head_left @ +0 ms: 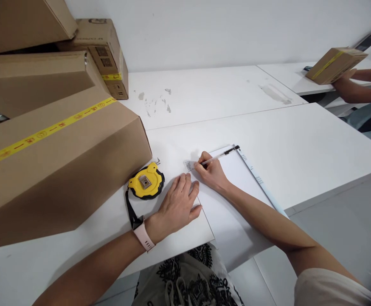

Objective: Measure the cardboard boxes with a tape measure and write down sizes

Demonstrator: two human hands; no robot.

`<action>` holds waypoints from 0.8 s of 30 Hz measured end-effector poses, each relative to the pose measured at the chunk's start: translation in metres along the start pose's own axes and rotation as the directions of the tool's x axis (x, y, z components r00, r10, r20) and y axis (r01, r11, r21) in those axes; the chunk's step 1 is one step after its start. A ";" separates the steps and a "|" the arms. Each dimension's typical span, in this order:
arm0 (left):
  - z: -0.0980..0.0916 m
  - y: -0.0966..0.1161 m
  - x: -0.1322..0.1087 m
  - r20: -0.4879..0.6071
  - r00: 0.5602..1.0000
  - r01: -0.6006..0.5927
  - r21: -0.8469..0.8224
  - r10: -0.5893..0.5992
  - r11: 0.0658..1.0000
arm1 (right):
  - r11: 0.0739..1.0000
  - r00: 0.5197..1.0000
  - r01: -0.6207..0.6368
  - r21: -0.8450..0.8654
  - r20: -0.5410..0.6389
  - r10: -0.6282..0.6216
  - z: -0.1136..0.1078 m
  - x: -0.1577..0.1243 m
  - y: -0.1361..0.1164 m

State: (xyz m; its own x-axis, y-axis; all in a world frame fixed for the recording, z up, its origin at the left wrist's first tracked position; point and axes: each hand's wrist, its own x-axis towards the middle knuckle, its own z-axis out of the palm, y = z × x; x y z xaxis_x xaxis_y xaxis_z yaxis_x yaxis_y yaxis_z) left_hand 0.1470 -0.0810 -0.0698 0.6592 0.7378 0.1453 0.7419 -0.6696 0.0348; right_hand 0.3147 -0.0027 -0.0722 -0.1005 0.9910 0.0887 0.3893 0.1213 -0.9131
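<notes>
My right hand (213,172) is closed around a clear pen with a black cap (219,156), its tip hidden by the fingers near a small printed slip (187,165). Under my right forearm lies a stack of white paper (241,176), partly covered by the arm. My left hand (181,200) rests flat on the white table (172,144), fingertips just below the slip and thumb apart. To the left of that hand sits a yellow and black tape measure (147,182), with its black strap reaching toward my watch.
A large cardboard box with yellow tape (102,144) stands close on the left. More boxes (104,55) are stacked behind it against the wall. At the far right, another person's hands (347,85) hold a small taped carton (333,66). The table's front edge is near my body.
</notes>
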 end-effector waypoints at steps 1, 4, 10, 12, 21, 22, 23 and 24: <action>0.000 0.000 0.000 0.001 1.000 0.000 0.003 0.000 1.000 | 1.000 1.000 -0.002 -0.003 0.003 0.002 0.000 0.000 0.000; 0.000 0.000 0.001 0.010 1.000 -0.002 0.006 0.002 1.000 | 1.000 1.000 -0.003 -0.005 0.008 0.003 0.000 0.000 -0.001; -0.001 0.001 0.001 0.013 1.000 0.004 -0.008 -0.004 1.000 | 1.000 1.000 -0.014 -0.007 0.017 0.014 0.000 -0.001 -0.003; -0.001 0.001 0.000 0.015 1.000 0.007 0.001 -0.007 1.000 | 1.000 1.000 -0.016 -0.006 0.019 0.016 0.000 -0.001 -0.003; -0.002 0.001 0.001 0.026 1.000 0.001 0.007 -0.001 1.000 | 1.000 1.000 -0.006 0.021 0.005 0.006 0.001 -0.001 -0.003; -0.002 0.001 0.001 0.029 1.000 0.000 0.010 0.000 1.000 | 1.000 1.000 0.002 0.020 -0.001 -0.002 0.002 -0.001 -0.003; -0.003 0.001 0.001 0.031 1.000 0.000 0.012 0.000 1.000 | 1.000 1.000 0.011 0.017 -0.014 -0.010 0.002 -0.001 -0.002; -0.003 0.001 0.001 0.031 1.000 -0.001 0.012 0.000 1.000 | 1.000 0.999 0.024 0.013 -0.030 -0.024 0.002 0.000 -0.002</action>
State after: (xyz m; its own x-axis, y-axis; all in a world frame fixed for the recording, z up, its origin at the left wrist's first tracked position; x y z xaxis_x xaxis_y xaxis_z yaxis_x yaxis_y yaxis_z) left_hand 0.1482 -0.0811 -0.0667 0.6629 0.7399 0.1148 0.7429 -0.6691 0.0229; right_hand 0.3124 -0.0032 -0.0713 -0.0827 0.9890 0.1224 0.3750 0.1446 -0.9157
